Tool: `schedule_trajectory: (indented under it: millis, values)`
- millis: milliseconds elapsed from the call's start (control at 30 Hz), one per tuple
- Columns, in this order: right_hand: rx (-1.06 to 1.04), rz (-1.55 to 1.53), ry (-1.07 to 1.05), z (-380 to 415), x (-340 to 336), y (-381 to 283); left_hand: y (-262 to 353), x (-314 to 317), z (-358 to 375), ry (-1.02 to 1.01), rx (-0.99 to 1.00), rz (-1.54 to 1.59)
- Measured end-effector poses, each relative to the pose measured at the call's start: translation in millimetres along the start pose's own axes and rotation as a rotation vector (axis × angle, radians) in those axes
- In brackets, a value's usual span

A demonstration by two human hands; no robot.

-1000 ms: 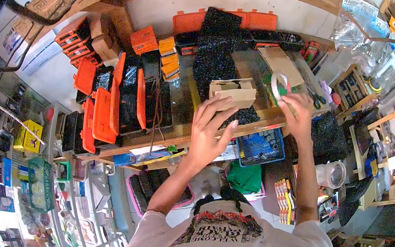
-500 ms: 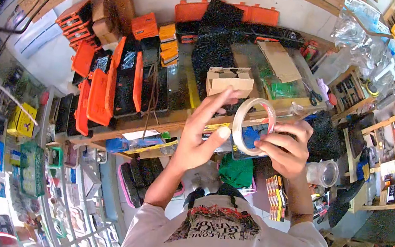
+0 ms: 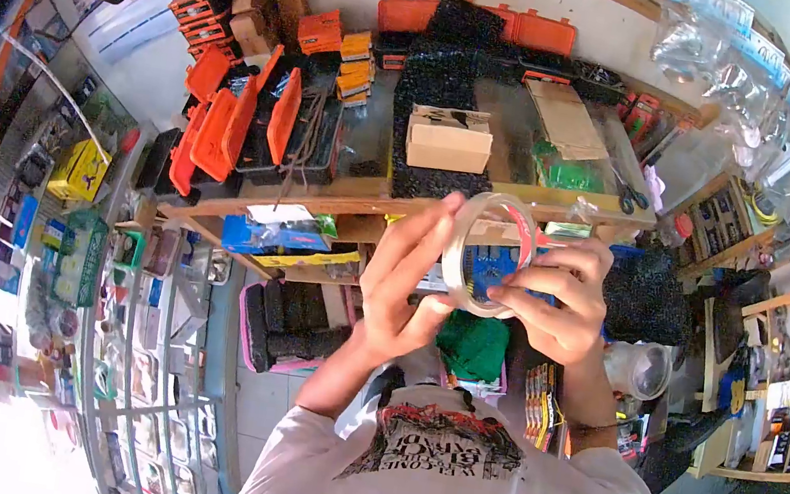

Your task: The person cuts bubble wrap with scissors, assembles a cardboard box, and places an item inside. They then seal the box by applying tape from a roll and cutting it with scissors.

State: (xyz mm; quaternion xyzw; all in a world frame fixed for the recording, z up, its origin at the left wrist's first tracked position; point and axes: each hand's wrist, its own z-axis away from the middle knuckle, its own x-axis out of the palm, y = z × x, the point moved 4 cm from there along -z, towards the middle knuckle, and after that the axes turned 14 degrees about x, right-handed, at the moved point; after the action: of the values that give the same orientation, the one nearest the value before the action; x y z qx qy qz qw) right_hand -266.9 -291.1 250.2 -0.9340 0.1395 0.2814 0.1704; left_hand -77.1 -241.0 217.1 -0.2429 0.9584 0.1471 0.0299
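Observation:
A roll of clear tape (image 3: 459, 256) is held upright in front of my chest, its hollow centre showing. My right hand (image 3: 560, 296) grips its right side, with fingers at the ring's edge. My left hand (image 3: 406, 274) is at the roll's left side, its fingers raised and its thumb apart from them below; the fingertips are at or very near the tape's outer face. Beyond the hands, a small cardboard box (image 3: 449, 141) sits on a black textured mat (image 3: 423, 84) on the workbench.
The wooden bench edge (image 3: 321, 198) runs behind my hands. Orange toolboxes (image 3: 219, 131) stand open at its left. Scissors (image 3: 632, 197) and flat cardboard (image 3: 566, 120) lie at its right. A green cloth (image 3: 472, 346) is below; glass shelving (image 3: 139, 342) stands at left.
My left hand has moved in to the roll's left side, closing the gap. The roll has shifted slightly left and turned. The whole view has shifted, showing the cardboard box more fully.

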Motion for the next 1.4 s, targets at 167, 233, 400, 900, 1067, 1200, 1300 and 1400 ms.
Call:
schedule_trajectory:
  millis: [167,233,400,900,1067,1200,1300,1400]
  values:
    - [0.039,-0.036,-0.002,25,-22,2,33,27,24,0.135,0.112,-0.116]
    - [0.052,-0.064,-0.01,37,-28,2,44,35,28,0.131,0.217,-0.184]
    - [0.05,-0.115,-0.03,59,-39,5,64,50,38,0.198,-0.013,-0.155]
    - [0.693,-0.572,-0.535,182,12,4,80,71,149,-0.234,-0.547,-0.354]
    - [0.959,-0.809,-0.921,303,39,-22,114,72,212,-0.486,-0.826,-0.019]
    - [1.213,-1.116,-1.033,317,35,-28,113,73,233,-0.607,-0.875,0.098]
    - [1.185,-1.107,-1.125,316,44,-22,108,74,227,-0.665,-0.827,0.137]
    - [1.118,-1.042,-1.117,291,35,-22,108,77,216,-0.634,-0.778,0.194]
